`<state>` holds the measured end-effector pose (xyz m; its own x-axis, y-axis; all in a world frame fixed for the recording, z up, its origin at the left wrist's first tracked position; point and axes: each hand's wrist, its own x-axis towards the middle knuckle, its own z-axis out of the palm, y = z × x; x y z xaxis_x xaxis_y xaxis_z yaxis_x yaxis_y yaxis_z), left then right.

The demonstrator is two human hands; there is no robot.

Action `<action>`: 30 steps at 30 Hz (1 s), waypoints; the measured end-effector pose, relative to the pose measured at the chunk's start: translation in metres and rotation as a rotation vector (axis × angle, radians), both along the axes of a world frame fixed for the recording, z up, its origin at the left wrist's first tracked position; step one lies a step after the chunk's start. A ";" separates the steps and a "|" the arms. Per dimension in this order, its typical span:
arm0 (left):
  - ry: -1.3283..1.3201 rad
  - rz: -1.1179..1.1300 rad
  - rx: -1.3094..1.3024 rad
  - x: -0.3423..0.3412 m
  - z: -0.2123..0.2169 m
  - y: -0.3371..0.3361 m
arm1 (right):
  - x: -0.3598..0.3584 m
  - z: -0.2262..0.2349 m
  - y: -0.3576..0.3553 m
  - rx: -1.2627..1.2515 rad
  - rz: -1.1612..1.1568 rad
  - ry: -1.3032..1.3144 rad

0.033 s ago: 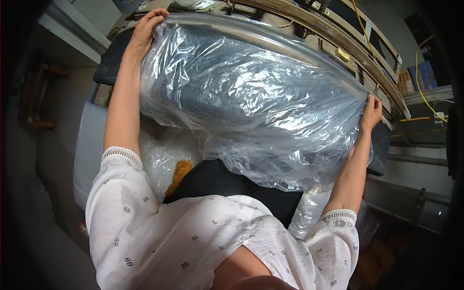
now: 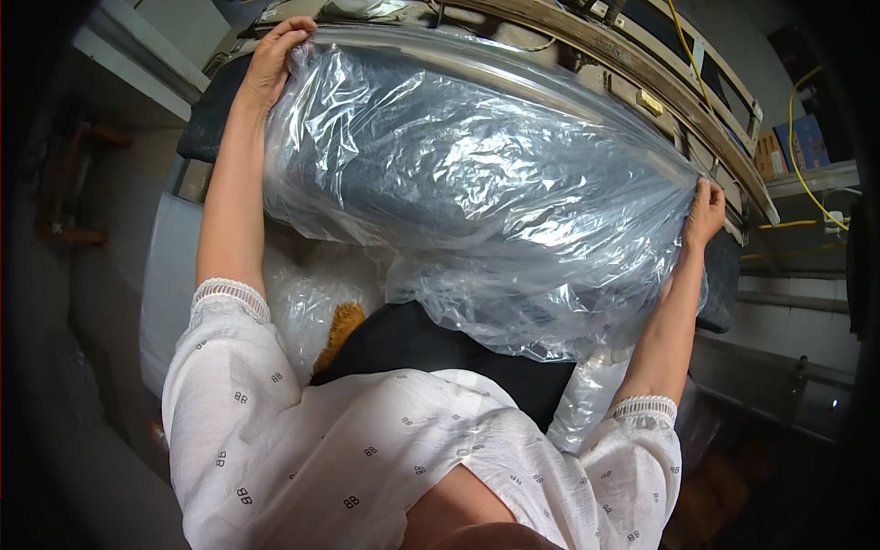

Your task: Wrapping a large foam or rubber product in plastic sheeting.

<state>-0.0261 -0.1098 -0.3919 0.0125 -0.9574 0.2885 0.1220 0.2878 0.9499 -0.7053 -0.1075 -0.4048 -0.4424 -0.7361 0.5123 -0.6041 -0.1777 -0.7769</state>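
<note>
A large transparent plastic bag [image 2: 477, 156] is stretched wide in front of me, wrinkled and shiny. My left hand [image 2: 273, 62] pinches its far left corner, fingers closed on the film. At the far right corner, lower in the picture, my right hand [image 2: 703, 216] grips the edge in a closed pinch. Between them the bag's far edge runs taut, and its near part hangs in loose folds toward my lap. Through the film shows a dark padded surface [image 2: 213, 119], whose bare ends stick out beyond both sides of the bag.
Just beyond the bag runs a long machine bar [image 2: 632, 64] with metal rails. Yellow cables [image 2: 796, 137] hang at the right, near a blue box [image 2: 808, 145] on a shelf. More plastic film [image 2: 316, 293] and a brown furry piece [image 2: 344, 332] lie by my lap.
</note>
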 end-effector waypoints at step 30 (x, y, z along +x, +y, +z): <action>-0.435 0.169 0.148 0.001 0.091 0.072 | 0.021 0.063 0.007 0.457 0.559 0.382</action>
<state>-0.0249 -0.0374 -0.3005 0.0799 -0.9836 0.1620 -0.3324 0.1269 0.9346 -0.6842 -0.1002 -0.3414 0.1961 -0.9692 0.1493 -0.7581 -0.2464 -0.6038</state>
